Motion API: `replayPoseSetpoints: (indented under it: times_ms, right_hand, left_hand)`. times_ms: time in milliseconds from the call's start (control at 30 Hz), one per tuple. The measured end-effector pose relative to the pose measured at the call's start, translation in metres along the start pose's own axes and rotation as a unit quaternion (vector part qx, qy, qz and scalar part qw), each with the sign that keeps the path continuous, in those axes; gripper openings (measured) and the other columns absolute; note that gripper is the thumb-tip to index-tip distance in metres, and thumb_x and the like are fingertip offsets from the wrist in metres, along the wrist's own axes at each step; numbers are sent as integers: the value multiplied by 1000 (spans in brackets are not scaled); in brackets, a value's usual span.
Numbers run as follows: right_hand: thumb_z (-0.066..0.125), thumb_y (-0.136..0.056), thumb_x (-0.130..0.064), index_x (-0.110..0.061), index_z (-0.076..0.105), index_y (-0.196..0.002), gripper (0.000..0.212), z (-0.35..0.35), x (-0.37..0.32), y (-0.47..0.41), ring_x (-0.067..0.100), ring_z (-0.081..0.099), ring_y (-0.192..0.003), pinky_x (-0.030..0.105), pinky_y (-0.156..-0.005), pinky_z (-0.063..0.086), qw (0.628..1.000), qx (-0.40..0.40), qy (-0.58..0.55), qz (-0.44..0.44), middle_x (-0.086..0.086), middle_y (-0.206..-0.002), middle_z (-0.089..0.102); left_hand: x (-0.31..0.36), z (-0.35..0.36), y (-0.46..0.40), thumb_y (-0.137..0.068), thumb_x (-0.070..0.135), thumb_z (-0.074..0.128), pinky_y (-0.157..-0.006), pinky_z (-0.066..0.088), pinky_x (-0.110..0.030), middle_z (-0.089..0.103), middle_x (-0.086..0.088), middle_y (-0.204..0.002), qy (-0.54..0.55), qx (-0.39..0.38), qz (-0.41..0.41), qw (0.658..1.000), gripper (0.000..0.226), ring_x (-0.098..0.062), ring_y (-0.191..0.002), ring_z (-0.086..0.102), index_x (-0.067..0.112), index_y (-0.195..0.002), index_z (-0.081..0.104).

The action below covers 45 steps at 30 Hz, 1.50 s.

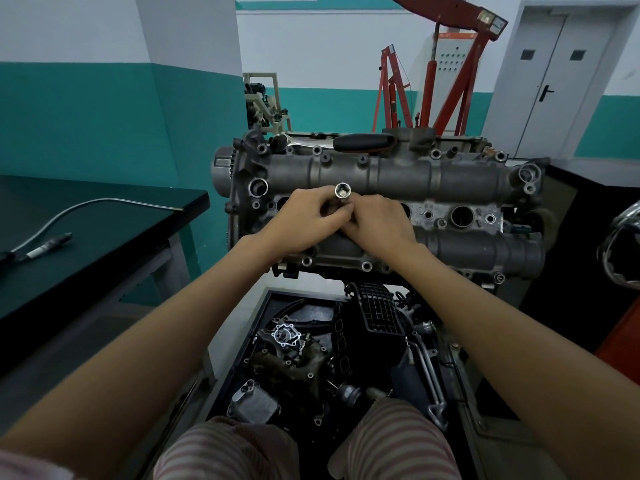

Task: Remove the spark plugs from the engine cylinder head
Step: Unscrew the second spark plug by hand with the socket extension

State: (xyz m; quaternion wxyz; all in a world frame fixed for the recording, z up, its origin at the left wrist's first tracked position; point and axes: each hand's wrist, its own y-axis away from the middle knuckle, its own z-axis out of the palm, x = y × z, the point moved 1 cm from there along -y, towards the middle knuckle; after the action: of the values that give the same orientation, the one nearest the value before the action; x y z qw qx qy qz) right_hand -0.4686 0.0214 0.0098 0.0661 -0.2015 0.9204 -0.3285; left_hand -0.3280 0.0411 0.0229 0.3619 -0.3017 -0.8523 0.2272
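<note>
The grey engine cylinder head (450, 174) stands in front of me, with round plug wells along its middle. A silver spark plug socket (343, 192) stands upright out of one well near the centre, its open square end facing up. My left hand (308, 216) and my right hand (377, 223) meet at its shaft and pinch it between their fingertips. The well under my hands is hidden, and no spark plug shows. A ratchet with a black handle (363, 142) lies on the far edge of the head.
A black tray (263, 327) of loose engine parts sits below the head. A dark workbench (86, 230) with a cable and sensor stands at the left. A red engine crane (446, 74) is behind, with a grey door (554, 81) at the right.
</note>
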Motion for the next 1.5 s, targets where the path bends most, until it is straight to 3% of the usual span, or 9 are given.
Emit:
replayPoseSetpoints:
  times_ms: [67, 167, 267, 467, 667, 933, 1200, 1367, 1500]
  right_hand:
    - [43, -90, -40, -15, 59, -107, 34, 0, -1, 0, 32, 61, -84, 31, -58, 32, 1000, 6, -4, 1, 11, -88, 67]
    - [45, -91, -41, -15, 60, -107, 34, 1, -1, 1, 32, 62, -85, 31, -59, 33, 1000, 9, -7, 0, 11, -88, 67]
    - [46, -90, -41, -15, 60, -106, 33, 0, -1, 1, 33, 61, -85, 32, -59, 32, 1000, 9, -5, 2, 12, -89, 67]
    - [46, -87, -37, -14, 59, -105, 32, -1, -1, 0, 35, 61, -86, 34, -62, 37, 1000, -6, -8, 8, 13, -90, 66]
    - [48, -86, -33, -14, 60, -104, 29, -2, -2, 1, 36, 60, -86, 32, -60, 33, 999, -10, -29, 16, 13, -89, 67]
    - [47, -86, -30, -14, 59, -100, 25, -4, -3, 2, 34, 59, -79, 30, -57, 30, 999, -24, -31, 23, 11, -84, 65]
    - [47, -85, -27, -13, 58, -93, 20, -4, -3, 1, 31, 58, -74, 31, -57, 33, 998, -24, -43, 25, 8, -79, 64]
    - [49, -84, -29, -13, 54, -94, 19, -5, -3, 1, 29, 57, -73, 30, -55, 30, 998, -14, -55, 27, 6, -80, 62]
    - [48, -85, -32, -14, 55, -91, 20, -4, -3, 1, 29, 58, -72, 30, -55, 31, 998, -17, -47, 35, 5, -78, 62]
  left_hand:
    - [-1, -6, -2, -89, 19, 59, -59, 36, -15, 57, 7, -67, 7, -31, 1, 999, 12, -1, -61, 49, 12, -81, 63]
    - [-2, -13, -10, -90, 23, 59, -65, 39, -23, 64, -10, -81, -11, -91, -13, 996, 17, -15, -71, 54, 7, -86, 65]
    - [-2, -12, -15, -89, 22, 59, -64, 38, -25, 63, -17, -83, -23, -106, -27, 994, 17, -14, -71, 52, 7, -80, 62]
    - [-1, 1, -11, -83, 18, 57, -51, 33, -13, 47, 8, -57, -21, -25, -27, 999, 30, 1, -54, 43, 25, -56, 45]
    - [6, 11, -7, -78, 21, 56, -46, 27, -16, 38, 8, -45, -21, 53, -26, 998, 40, -4, -48, 40, 27, -48, 31]
    - [7, 22, -2, -80, 21, 57, -46, 24, -21, 35, 4, -44, -41, 116, -65, 990, 41, -13, -48, 36, 17, -49, 30]
    - [12, 23, 2, -81, 20, 57, -51, 22, -29, 35, 5, -45, -26, 134, -71, 988, 43, -12, -47, 36, 24, -51, 27]
    - [8, 25, 2, -84, 28, 56, -55, 36, -31, 49, 1, -55, -19, 141, -72, 987, 26, -17, -56, 49, 8, -70, 49]
    - [6, 26, 3, -86, 29, 54, -53, 36, -25, 51, 3, -55, -33, 153, -54, 986, 23, -15, -57, 52, 7, -77, 52]
